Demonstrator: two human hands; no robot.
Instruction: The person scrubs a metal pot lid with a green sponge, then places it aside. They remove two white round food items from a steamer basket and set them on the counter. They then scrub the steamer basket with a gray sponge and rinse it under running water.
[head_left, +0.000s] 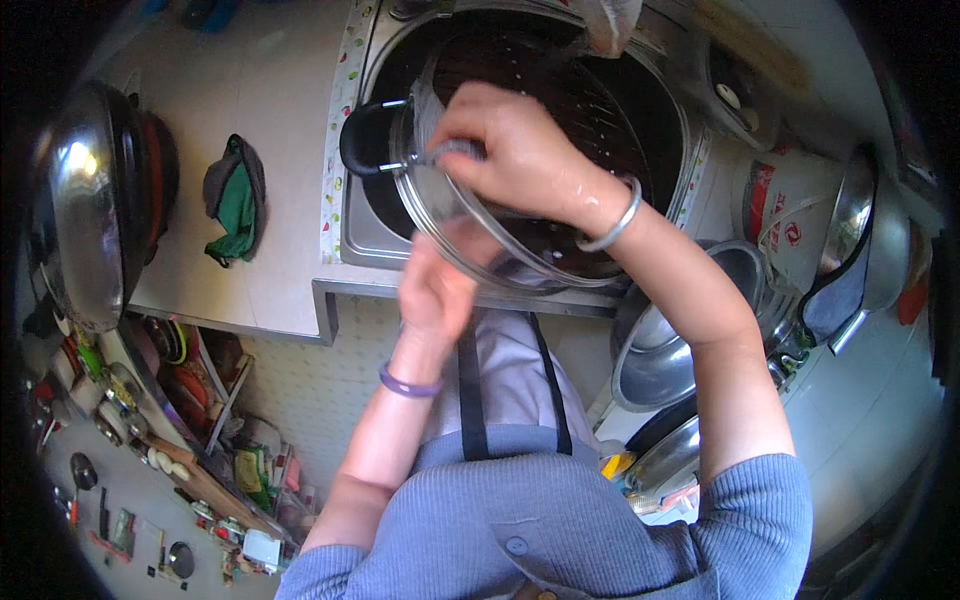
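Observation:
A round metal pot or steamer tier (424, 206) with a black loop handle (365, 139) is tilted over the sink (375, 236). My left hand (439, 281), with a purple bangle at the wrist, holds it from below at the near side; part of its fingers is behind the rim. My right hand (502, 146), blurred and wet, with a silver bangle, reaches across the rim. It pinches a small grey thing (457, 150), which cannot be identified. Behind the hands the round basin is dark with pale spots. At its far side a whitish covered spout (611, 30) sprays water.
A green and grey cloth (236, 202) lies on the left counter, beside a large lidded pan (86, 202). At right are metal basins (656, 367), a plastic bag (795, 217) and a plastic container (739, 105). The metal counter edge (390, 286) runs before me.

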